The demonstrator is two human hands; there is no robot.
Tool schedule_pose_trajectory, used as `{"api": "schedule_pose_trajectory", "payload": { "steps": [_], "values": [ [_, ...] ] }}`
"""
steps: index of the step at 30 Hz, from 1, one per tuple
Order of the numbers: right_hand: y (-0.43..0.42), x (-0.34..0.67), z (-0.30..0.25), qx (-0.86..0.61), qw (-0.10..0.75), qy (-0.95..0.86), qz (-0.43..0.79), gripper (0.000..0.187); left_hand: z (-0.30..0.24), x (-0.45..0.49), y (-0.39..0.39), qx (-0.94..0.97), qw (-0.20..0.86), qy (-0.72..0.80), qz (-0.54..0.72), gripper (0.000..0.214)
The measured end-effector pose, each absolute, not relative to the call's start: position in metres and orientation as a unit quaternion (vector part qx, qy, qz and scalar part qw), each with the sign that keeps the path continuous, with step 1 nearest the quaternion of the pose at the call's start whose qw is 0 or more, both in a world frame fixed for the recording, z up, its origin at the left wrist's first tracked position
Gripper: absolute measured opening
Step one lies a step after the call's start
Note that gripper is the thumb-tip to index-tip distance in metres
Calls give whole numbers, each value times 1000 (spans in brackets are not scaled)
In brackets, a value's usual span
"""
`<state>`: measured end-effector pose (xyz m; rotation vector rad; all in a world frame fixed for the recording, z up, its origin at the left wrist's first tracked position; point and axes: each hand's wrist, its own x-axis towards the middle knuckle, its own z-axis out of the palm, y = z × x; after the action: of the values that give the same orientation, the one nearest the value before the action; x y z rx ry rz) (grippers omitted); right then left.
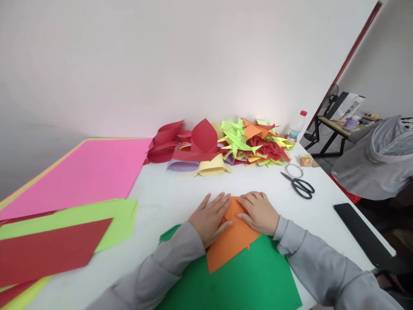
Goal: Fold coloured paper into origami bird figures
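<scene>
A folded sheet of orange paper [234, 241] lies on top of a large green sheet [245, 280] at the front of the table. My left hand [211, 217] rests on the orange paper's left side, fingers stretched out and thumb spread over its middle. On the upper right of the same paper lies my right hand [260, 214], its fingers flat near the top edge and the thumb pointing inward. Both hands press down on the folded part, which they partly cover.
Pink sheet [112, 168], lime sheet [119, 224] and red sheet [58, 249] lie left. Behind are red paper shapes [204, 137] and a pile of folded paper [251, 142]. Scissors [300, 186], tape roll [294, 171], bottle [297, 127] and a black strip [361, 232] lie right.
</scene>
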<state>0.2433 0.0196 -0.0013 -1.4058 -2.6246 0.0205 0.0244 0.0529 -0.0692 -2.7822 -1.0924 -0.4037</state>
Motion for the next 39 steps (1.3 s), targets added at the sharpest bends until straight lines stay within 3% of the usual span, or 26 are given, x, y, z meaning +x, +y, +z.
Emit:
{"api": "schedule_pose_trajectory", "payload": {
  "steps": [7,22,39],
  "values": [
    [24,235,0,-481,75,-873,-12,44,-57,36,47,-898,85,-385,-193,59],
    [22,243,-10,-484,127,-866,20,43,-62,36,49,-906,69,-383,-168,57],
    [7,262,-16,-455,76,-887,-28,48,-59,32,52,-918,46,-362,-157,66]
  ]
}}
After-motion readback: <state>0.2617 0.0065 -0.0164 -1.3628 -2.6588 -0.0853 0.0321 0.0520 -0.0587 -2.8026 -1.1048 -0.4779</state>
